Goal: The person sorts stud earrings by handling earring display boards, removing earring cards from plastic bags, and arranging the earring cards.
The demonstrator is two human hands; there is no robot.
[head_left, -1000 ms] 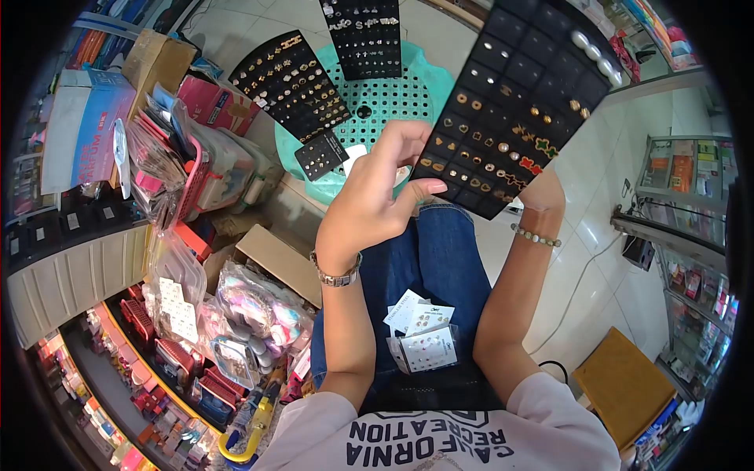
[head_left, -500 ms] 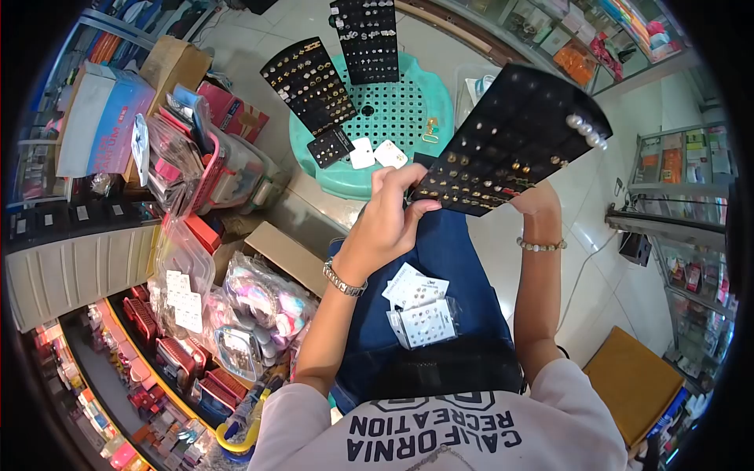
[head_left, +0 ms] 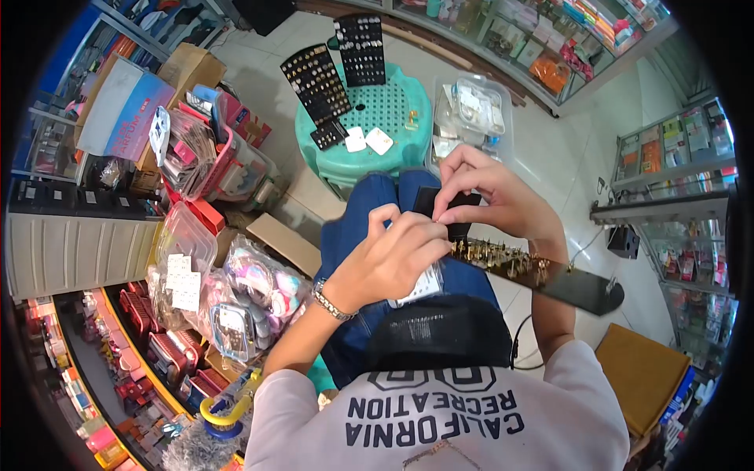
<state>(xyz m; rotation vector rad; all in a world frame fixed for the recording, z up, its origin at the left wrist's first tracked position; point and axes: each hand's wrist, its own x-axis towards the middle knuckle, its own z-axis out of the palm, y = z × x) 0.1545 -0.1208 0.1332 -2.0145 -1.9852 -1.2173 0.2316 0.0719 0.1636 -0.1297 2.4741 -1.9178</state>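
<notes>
Over my lap, a black earring display stand (head_left: pixel 577 289) is tipped nearly edge-on, its gold earrings seen from the side. My left hand (head_left: pixel 402 255) is closed on the lower end of this stand. The thumb and fingertips of my right hand (head_left: pixel 491 196) pinch together beside my left fingers, above the stand's black base (head_left: pixel 458 230); whatever is between them is too small to make out. White earring cards (head_left: pixel 426 287) on my lap are mostly hidden under my left hand.
A green stool (head_left: pixel 353 163) ahead bears an upright earring display (head_left: pixel 361 51), another leaning one (head_left: pixel 316 82), and white cards (head_left: pixel 379 141). A clear plastic bin (head_left: pixel 473 110) stands right of it. Bagged goods (head_left: pixel 263 286) lie left; a brown box (head_left: pixel 635 379) sits right.
The display stand has swung down from facing me to nearly edge-on, its far end now to the right. My right hand has come from behind it to meet my left fingers.
</notes>
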